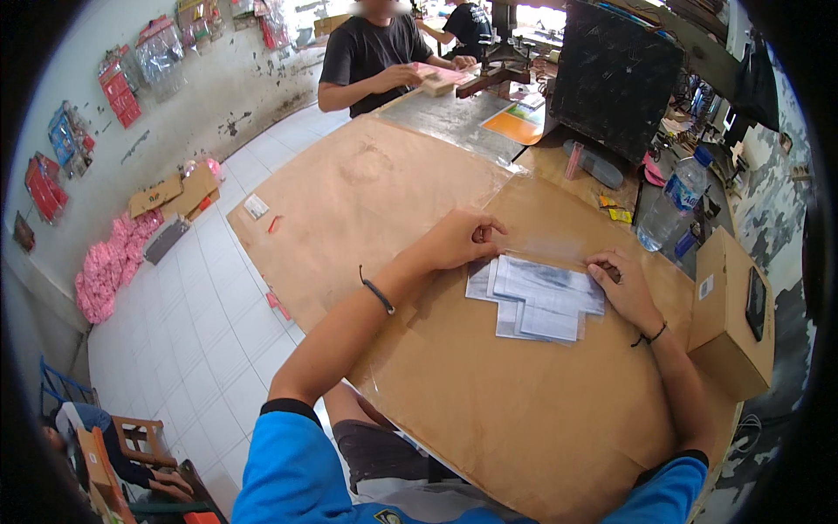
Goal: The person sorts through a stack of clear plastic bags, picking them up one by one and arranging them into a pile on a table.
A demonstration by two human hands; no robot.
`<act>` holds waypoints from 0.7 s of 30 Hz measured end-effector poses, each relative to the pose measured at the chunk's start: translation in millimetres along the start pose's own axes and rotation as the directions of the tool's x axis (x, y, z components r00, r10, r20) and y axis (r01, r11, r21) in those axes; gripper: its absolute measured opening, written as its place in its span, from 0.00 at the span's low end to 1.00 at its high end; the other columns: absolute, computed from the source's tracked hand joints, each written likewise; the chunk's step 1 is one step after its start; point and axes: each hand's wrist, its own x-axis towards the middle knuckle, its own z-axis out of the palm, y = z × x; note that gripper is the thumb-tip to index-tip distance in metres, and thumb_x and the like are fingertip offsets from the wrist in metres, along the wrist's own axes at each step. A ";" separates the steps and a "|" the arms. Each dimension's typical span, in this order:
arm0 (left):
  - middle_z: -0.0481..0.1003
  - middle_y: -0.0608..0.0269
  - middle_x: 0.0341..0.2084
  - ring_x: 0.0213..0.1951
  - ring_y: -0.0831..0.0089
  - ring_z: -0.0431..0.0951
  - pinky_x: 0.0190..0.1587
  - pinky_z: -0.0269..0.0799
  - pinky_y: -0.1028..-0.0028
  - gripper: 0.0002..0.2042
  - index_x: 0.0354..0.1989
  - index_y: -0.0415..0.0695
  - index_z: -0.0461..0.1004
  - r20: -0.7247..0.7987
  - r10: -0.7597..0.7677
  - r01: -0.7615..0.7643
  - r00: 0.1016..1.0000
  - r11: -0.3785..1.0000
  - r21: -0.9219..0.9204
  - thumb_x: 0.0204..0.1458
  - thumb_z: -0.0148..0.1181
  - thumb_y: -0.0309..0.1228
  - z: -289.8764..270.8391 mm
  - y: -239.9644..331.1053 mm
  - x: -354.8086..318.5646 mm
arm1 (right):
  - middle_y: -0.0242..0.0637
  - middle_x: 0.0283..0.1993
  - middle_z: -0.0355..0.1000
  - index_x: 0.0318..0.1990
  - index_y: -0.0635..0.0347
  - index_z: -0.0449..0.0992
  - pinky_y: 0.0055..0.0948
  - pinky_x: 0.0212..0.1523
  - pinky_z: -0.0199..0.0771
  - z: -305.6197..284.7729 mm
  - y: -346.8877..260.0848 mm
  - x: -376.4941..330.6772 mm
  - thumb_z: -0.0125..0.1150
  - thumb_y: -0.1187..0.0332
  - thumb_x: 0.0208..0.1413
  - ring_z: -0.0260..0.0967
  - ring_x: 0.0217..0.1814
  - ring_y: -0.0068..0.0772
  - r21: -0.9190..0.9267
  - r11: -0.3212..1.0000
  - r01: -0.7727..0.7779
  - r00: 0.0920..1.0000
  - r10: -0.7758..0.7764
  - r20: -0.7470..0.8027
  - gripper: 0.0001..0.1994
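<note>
On the brown-covered table lies a small stack of clear, whitish T-shaped plastic pieces (546,301), overlapping unevenly. A clear plastic sheet (546,251), hard to see against the brown, spans between my hands just beyond the stack. My left hand (467,237) is closed at the sheet's left end, its fingertips curled together. At the other end, my right hand (621,281) pinches with thumb and forefinger beside the stack's right edge. The exact edges of the sheet are too faint to make out.
A cardboard box (729,310) with a black phone (756,303) stands right, near a water bottle (674,205). A dark panel (615,79) rises behind. Across the table, a person (371,65) handles pink pieces. Pink material (113,266) lies on the floor left.
</note>
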 end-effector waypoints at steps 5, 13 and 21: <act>0.76 0.66 0.25 0.29 0.78 0.75 0.35 0.73 0.73 0.16 0.49 0.40 0.81 -0.035 0.020 -0.021 0.999 1.000 -0.013 0.53 0.72 0.31 3.6 3.6 -2.1 | 0.32 0.43 0.74 0.52 0.65 0.77 0.23 0.46 0.73 2.4 9.6 -4.8 0.61 0.69 0.67 0.72 0.44 0.22 0.043 0.999 -0.024 1.000 0.024 0.007 0.11; 0.76 0.57 0.33 0.36 0.67 0.76 0.42 0.73 0.67 0.11 0.47 0.44 0.83 0.041 0.108 -0.110 0.993 0.993 0.049 0.62 0.63 0.36 3.9 3.0 -2.9 | 0.31 0.43 0.73 0.55 0.63 0.75 0.24 0.49 0.72 -0.5 -9.2 -3.3 0.63 0.67 0.65 0.69 0.46 0.23 -0.008 1.000 -0.011 1.000 0.011 0.029 0.14; 0.76 0.51 0.41 0.44 0.60 0.77 0.48 0.73 0.66 0.10 0.42 0.43 0.83 0.129 0.059 -0.075 0.990 0.990 0.117 0.61 0.63 0.37 8.8 7.6 2.2 | 0.34 0.48 0.76 0.60 0.64 0.71 0.29 0.50 0.74 6.6 11.3 4.6 0.60 0.61 0.68 0.72 0.50 0.25 0.325 0.946 -0.020 0.999 0.006 0.042 0.20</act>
